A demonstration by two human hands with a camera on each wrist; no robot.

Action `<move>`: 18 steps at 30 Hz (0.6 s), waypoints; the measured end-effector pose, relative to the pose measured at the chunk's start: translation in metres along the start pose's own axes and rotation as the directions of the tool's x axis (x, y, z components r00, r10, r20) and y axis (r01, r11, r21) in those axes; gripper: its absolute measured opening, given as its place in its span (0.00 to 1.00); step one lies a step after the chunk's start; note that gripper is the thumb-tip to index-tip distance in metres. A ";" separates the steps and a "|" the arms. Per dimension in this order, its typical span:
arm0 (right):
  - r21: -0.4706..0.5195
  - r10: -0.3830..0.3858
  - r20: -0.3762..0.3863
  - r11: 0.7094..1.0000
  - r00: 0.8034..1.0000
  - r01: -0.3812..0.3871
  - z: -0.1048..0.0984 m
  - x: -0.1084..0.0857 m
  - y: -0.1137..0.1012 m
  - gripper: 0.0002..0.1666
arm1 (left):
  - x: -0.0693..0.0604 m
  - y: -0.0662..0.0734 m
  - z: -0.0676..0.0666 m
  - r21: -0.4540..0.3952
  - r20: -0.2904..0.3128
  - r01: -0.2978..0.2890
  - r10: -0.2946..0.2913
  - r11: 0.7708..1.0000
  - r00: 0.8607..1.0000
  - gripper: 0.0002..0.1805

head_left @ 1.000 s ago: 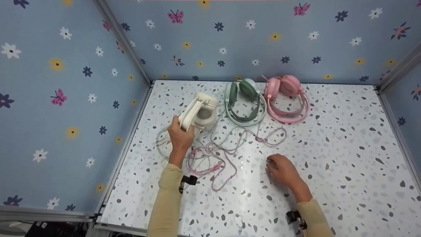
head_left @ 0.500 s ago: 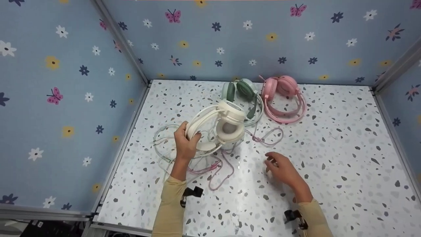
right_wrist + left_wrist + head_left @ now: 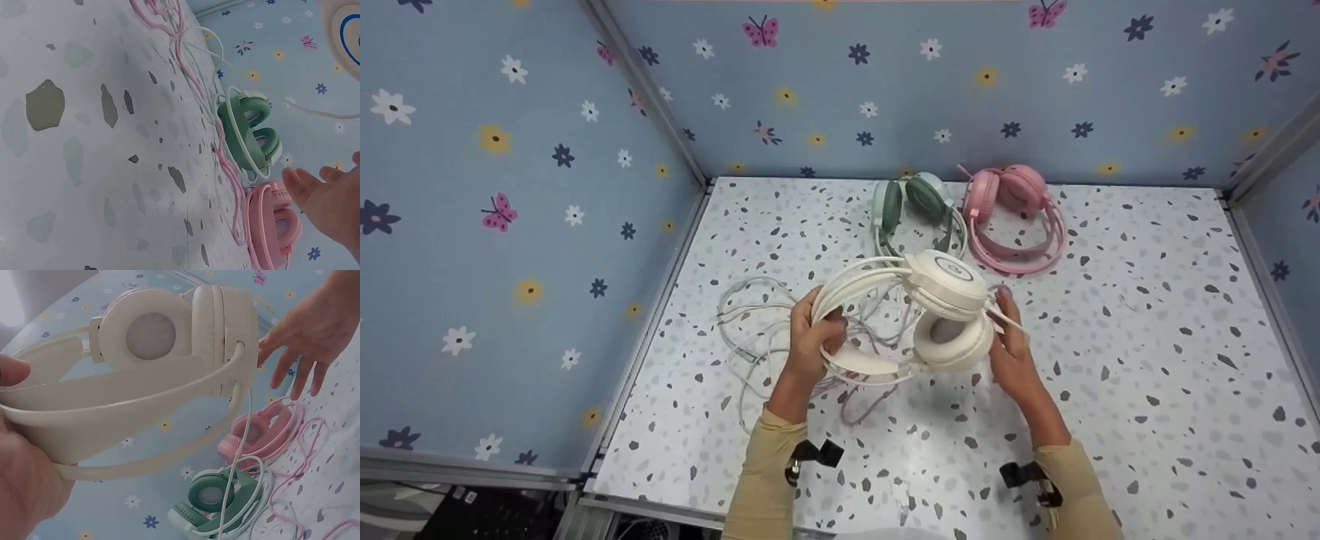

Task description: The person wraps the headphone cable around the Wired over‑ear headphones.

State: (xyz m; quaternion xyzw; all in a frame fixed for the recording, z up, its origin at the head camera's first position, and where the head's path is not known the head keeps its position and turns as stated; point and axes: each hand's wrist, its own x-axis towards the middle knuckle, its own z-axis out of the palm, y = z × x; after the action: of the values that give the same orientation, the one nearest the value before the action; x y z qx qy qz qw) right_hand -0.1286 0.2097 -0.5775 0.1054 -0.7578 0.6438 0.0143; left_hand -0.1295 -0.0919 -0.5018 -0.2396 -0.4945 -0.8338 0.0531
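Observation:
White over-ear headphones (image 3: 945, 289) hang in the air above the table, ear cups toward the right. My left hand (image 3: 810, 345) grips them by the headband, thumb on the inner side. Beside the ear cups is my right hand (image 3: 1017, 364); its fingers are extended and spread in the left wrist view and hold nothing. Whether its fingertips touch the cup, I cannot tell. A thin white cable (image 3: 239, 450) runs down from one cup. Behind lie green headphones (image 3: 926, 199), partly covered by the white pair in the head view, and pink headphones (image 3: 1011, 214) to their right.
Tangled pale and pink cables (image 3: 757, 352) spread over the left-middle of the speckled white table (image 3: 1155, 337). Flower-patterned panels (image 3: 915, 97) close off the back and sides. The table's front edge (image 3: 660, 510) runs along the bottom.
My left hand has brought the white headphones from the left rear toward the right and nearer, turning the ear cups rightward. My right hand has moved slightly forward to beside the cups.

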 end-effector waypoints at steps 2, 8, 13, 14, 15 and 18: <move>0.025 -0.019 -0.001 1.000 1.000 0.019 -0.002 0.002 -0.015 0.31 | 0.003 -0.002 0.003 -0.118 0.042 0.021 -0.016 0.993 0.999 0.17; 0.043 0.005 -0.022 0.999 1.000 -0.004 0.000 -0.007 -0.036 0.24 | -0.001 -0.012 0.006 -0.426 0.125 0.156 -0.113 0.891 0.986 0.27; 0.205 -0.109 -0.016 0.972 0.994 0.110 0.000 -0.001 -0.020 0.19 | -0.004 -0.020 0.006 -0.631 0.223 0.285 -0.183 0.722 0.958 0.14; 0.262 -0.115 -0.017 0.958 0.993 0.116 0.000 0.001 -0.017 0.18 | -0.004 -0.022 0.007 -0.664 0.248 0.312 -0.194 0.679 0.949 0.12; 0.333 -0.123 -0.010 0.935 0.992 0.119 -0.001 0.003 -0.014 0.18 | -0.005 -0.023 0.007 -0.695 0.271 0.339 -0.205 0.634 0.940 0.10; 0.479 -0.105 0.026 0.874 0.994 0.080 -0.001 0.010 -0.015 0.20 | -0.005 -0.028 0.010 -0.762 0.334 0.397 -0.215 0.512 0.918 0.08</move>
State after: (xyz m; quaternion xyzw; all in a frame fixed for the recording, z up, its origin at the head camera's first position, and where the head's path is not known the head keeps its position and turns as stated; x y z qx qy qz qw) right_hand -0.1359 0.2072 -0.5615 0.1583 -0.5700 0.8062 -0.0006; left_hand -0.1311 -0.0700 -0.5224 -0.2260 -0.0904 -0.9340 -0.2614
